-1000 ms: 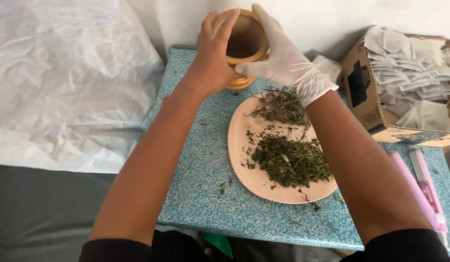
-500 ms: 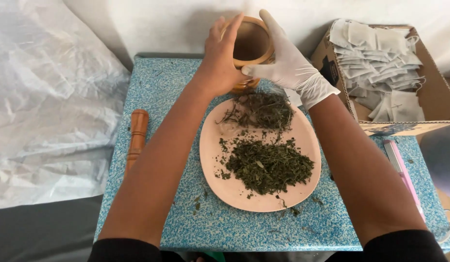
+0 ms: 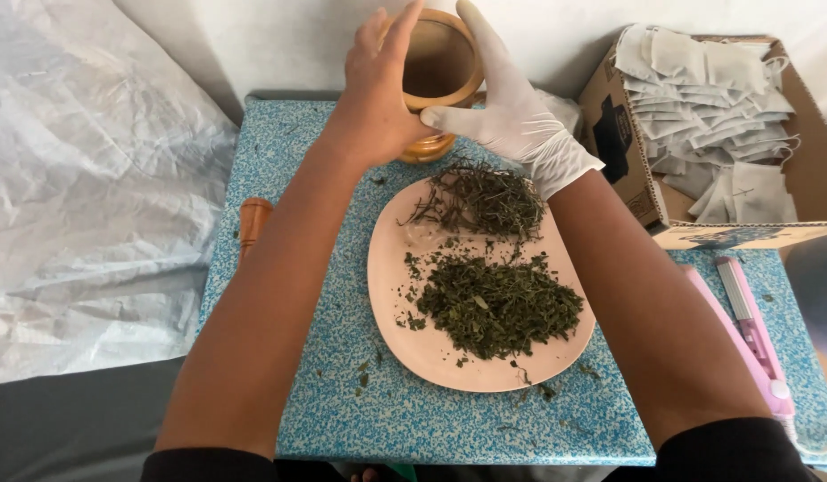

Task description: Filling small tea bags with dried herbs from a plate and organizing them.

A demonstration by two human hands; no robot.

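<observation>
the bench (image 3: 342, 419) carries a plate (image 3: 431, 353) of dried herbs (image 3: 498, 303). at twelve o'clock of it sits the mortar (image 3: 440, 67), left hand (image 3: 382, 98) and gloved right hand (image 3: 507, 112) fingers wrapped round it. best kept upright, held by both. pestle (image 3: 251, 223) lies at nine.

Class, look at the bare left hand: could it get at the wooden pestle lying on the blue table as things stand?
Probably yes: the wooden pestle lies uncovered by the left forearm, nothing on it. But the left hand is on the wooden mortar, so it must let go first.
</observation>
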